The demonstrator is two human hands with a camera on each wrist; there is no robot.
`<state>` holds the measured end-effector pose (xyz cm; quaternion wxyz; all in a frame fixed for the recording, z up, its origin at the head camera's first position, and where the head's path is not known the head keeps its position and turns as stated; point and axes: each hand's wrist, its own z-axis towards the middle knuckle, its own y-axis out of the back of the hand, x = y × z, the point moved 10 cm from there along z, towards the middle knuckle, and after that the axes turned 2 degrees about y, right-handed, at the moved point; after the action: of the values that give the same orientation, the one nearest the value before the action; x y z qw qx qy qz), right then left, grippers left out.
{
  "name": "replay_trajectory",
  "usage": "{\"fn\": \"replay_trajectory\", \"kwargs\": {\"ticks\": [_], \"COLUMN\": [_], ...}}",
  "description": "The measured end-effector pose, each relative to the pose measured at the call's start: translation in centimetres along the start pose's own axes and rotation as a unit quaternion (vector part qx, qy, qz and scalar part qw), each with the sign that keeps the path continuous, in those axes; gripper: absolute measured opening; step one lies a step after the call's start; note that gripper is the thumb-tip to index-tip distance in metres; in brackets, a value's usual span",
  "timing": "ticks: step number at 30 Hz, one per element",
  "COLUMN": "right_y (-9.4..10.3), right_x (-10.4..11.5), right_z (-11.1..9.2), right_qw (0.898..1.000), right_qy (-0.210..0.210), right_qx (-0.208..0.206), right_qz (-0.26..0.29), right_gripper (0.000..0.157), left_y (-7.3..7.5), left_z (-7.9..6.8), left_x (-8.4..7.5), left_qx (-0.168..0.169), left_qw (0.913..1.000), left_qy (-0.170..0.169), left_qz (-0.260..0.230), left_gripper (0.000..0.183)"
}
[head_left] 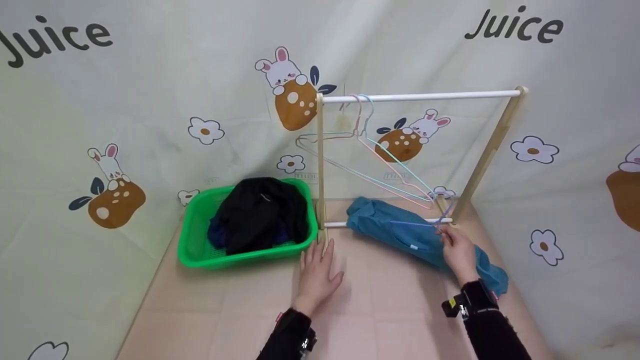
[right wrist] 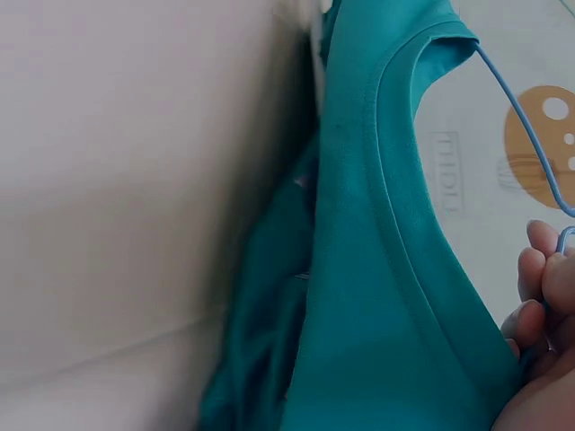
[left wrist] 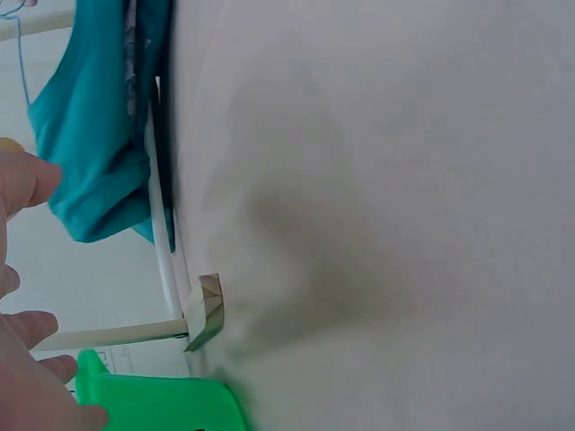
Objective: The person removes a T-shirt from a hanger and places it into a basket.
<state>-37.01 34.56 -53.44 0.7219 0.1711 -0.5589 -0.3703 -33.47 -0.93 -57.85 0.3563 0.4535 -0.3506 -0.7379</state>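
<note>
My right hand [head_left: 459, 252] pinches a bluish-purple wire hanger [head_left: 412, 223] near the base of its hook. From this hanger hangs a teal top [head_left: 385, 225], its curved neckline [right wrist: 395, 180] wide around the wire in the right wrist view. The garment slants across the rack's lower bar. My left hand [head_left: 316, 277] holds nothing; its fingers are spread above the table, close to the rack's left foot and the basket's near corner. In the left wrist view its fingertips [left wrist: 34, 325] show at the left edge.
A wooden rack [head_left: 321, 165] with a white top rail [head_left: 425, 96] stands at the back. A pink hanger [head_left: 382, 156] and a light blue hanger [head_left: 400, 170] hang from its left end. A green basket [head_left: 187, 235] of dark clothes [head_left: 260, 212] stands left of it. Printed fabric walls enclose the table.
</note>
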Motion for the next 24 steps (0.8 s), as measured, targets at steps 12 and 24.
{"fn": "replay_trajectory", "kwargs": {"ticks": [12, 24], "right_y": [-5.0, -5.4], "right_x": [0.6, 4.8], "right_z": [-3.8, -6.4], "right_qw": [0.995, 0.963], "right_qy": [0.064, 0.267], "right_qx": [0.076, 0.045], "right_qz": [-0.018, 0.010], "right_gripper": [0.016, 0.027], "left_y": [-0.4, -1.2], "left_z": [0.1, 0.0], "left_x": [0.0, -0.1], "left_qx": [0.005, 0.024], "left_qw": [0.9999, 0.9995], "left_qy": [0.003, -0.008], "left_qz": [-0.009, -0.021], "left_gripper": [0.081, 0.077]}}
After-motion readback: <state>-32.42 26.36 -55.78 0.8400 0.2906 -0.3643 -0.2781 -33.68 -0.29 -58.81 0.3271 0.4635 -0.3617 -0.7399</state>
